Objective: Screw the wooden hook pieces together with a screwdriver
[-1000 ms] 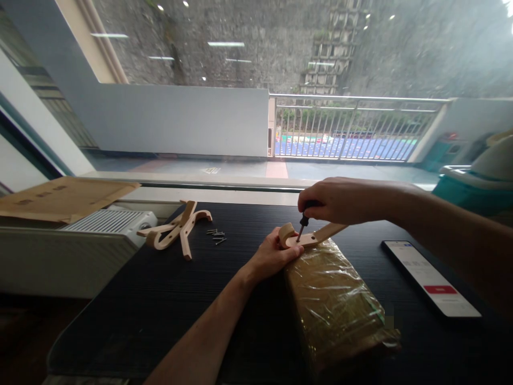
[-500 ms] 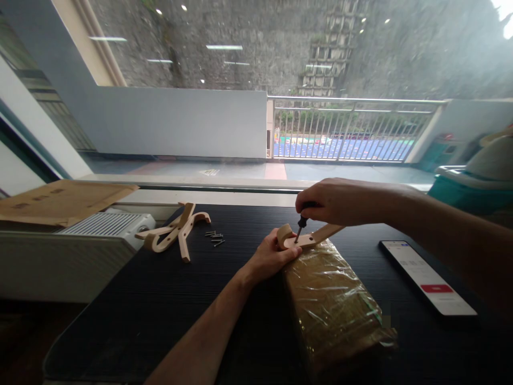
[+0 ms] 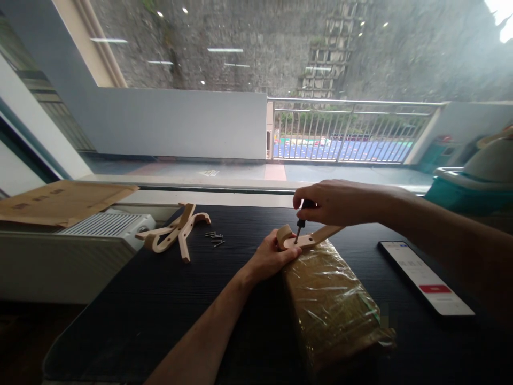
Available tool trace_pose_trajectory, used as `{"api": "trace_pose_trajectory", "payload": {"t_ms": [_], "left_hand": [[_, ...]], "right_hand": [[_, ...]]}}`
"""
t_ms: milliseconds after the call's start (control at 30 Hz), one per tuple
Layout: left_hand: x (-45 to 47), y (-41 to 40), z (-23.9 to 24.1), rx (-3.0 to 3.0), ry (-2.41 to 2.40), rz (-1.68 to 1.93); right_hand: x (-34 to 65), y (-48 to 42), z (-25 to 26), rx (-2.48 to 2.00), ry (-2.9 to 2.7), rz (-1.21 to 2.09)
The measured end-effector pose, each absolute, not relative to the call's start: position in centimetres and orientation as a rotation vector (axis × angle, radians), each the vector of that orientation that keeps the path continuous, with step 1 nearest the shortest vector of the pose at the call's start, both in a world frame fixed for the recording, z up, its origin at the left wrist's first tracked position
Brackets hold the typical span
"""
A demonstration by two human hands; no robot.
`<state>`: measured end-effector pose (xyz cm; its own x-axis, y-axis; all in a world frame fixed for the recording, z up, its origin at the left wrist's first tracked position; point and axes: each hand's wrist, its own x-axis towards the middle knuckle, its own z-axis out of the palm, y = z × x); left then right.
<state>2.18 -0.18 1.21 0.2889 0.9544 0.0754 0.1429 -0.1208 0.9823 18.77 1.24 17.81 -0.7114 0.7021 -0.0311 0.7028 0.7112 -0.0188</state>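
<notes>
My right hand (image 3: 320,202) is closed around the black handle of a screwdriver (image 3: 300,224), whose shaft points down into a hole of a light wooden hook (image 3: 308,240). The hook's curled end faces left, and its straight arm slants up to the right. My left hand (image 3: 274,254) grips that curled end, with the thumb along its near edge. Beneath the hook lies a box wrapped in shiny brown tape (image 3: 336,299). The screwdriver's tip is too small to make out.
Several wooden hooks (image 3: 176,232) lie in a pile on the black table (image 3: 160,310), left of several screws (image 3: 216,238). A phone (image 3: 425,278) with a lit screen is at the right. A cardboard sheet (image 3: 64,200) rests over a white radiator (image 3: 108,227); a window sill runs behind.
My right hand has shifted slightly left and turned a little on the screwdriver handle. The hook and my left hand stay in place.
</notes>
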Motion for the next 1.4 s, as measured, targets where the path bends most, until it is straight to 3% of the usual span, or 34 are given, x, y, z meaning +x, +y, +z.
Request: {"api": "trace_pose_trajectory", "payload": {"t_ms": [800, 1400], "left_hand": [[2.2, -0.3, 1.1, 1.491, 1.048, 0.974], [2.2, 0.2, 0.2, 1.503, 1.035, 0.997]], "right_hand": [[18.7, 1.2, 18.1, 1.114, 2.894, -0.071], [18.5, 0.8, 17.8, 1.215, 2.897, 0.117]]}}
